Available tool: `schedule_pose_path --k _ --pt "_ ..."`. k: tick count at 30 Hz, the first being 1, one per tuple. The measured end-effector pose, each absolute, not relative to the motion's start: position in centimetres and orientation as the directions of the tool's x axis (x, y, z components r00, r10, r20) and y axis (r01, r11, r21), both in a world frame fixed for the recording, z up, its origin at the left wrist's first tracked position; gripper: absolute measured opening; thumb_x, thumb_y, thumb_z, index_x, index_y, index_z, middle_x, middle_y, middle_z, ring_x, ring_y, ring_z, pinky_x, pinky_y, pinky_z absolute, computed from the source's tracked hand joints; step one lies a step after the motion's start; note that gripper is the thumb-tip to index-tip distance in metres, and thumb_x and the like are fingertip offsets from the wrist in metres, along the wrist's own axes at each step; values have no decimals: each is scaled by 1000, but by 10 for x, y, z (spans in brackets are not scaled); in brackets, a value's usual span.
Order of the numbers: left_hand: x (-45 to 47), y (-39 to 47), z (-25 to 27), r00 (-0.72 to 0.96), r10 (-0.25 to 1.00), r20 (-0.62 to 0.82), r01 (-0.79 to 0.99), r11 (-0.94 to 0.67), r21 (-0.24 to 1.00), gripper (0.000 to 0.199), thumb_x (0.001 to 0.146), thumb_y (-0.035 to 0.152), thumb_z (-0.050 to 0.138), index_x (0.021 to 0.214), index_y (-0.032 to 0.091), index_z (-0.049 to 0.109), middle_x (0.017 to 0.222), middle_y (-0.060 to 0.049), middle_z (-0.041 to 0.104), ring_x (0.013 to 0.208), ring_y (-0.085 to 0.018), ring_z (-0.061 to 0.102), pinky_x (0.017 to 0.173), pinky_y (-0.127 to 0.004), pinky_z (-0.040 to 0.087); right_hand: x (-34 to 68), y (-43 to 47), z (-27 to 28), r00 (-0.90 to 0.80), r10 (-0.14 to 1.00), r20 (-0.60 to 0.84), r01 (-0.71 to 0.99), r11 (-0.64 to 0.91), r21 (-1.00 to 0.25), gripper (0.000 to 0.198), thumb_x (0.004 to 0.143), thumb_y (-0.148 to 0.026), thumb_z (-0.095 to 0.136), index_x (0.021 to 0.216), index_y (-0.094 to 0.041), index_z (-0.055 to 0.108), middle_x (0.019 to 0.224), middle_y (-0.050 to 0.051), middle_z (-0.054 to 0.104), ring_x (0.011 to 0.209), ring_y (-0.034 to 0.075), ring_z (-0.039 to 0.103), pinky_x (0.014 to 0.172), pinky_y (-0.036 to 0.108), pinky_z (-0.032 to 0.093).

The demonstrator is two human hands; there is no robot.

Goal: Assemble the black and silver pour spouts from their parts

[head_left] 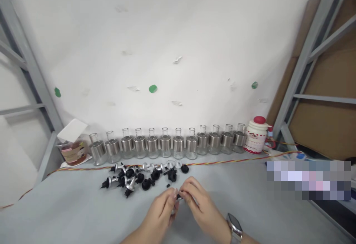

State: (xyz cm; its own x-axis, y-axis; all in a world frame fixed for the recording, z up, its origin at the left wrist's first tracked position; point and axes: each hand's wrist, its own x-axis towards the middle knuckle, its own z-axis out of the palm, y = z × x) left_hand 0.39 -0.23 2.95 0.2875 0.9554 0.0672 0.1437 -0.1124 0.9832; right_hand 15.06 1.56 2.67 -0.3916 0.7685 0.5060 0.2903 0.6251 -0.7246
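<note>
Low in the middle of the view, my left hand [160, 208] grips a small black-and-silver pourer part [178, 197], mostly covered by the fingers. The fingertips of my right hand [200, 206] pinch the same part from the other side, and both hands almost touch. Just beyond them lies a loose pile of silver pourer spouts [129, 187] with black stoppers. Black caps [146, 184], clear and white rings [177, 164] and a black fitting [172, 175] lie among these. One round black cap [185, 168] sits apart at the pile's right end.
A row of glass bottles [165, 144] with steel sleeves stands along the wall, mouths open. A twisted red-yellow wire [217, 162] runs in front. A plastic cup [73, 152] is at the left, a cream jar with red lid [255, 136] at the right. Grey shelf posts [302, 56] flank the table.
</note>
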Motion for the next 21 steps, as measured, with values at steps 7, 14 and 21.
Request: schedule_pose_path --k 7,14,21 --pt "6 -3 34 247 968 46 176 -91 980 39 82 50 31 62 18 41 50 6 37 41 -7 34 41 -20 29 150 16 26 -397 768 503 285 623 -728 20 89 -24 33 74 -21 47 77 1 44 71 14 46 67 26 39" --pt "8 -4 29 238 969 -73 25 68 997 41 76 57 36 68 18 48 47 7 41 35 -6 34 33 -18 22 151 14 29 -401 769 498 256 616 -745 21 88 -24 34 75 -21 50 76 1 44 70 14 46 66 26 39" --pt "1 16 25 107 988 -111 -51 117 992 46 68 57 50 45 18 41 28 9 33 22 -5 28 26 -18 13 153 15 28 -331 829 452 184 526 -830 22 89 -30 33 106 -24 46 84 2 47 71 14 49 68 27 42"
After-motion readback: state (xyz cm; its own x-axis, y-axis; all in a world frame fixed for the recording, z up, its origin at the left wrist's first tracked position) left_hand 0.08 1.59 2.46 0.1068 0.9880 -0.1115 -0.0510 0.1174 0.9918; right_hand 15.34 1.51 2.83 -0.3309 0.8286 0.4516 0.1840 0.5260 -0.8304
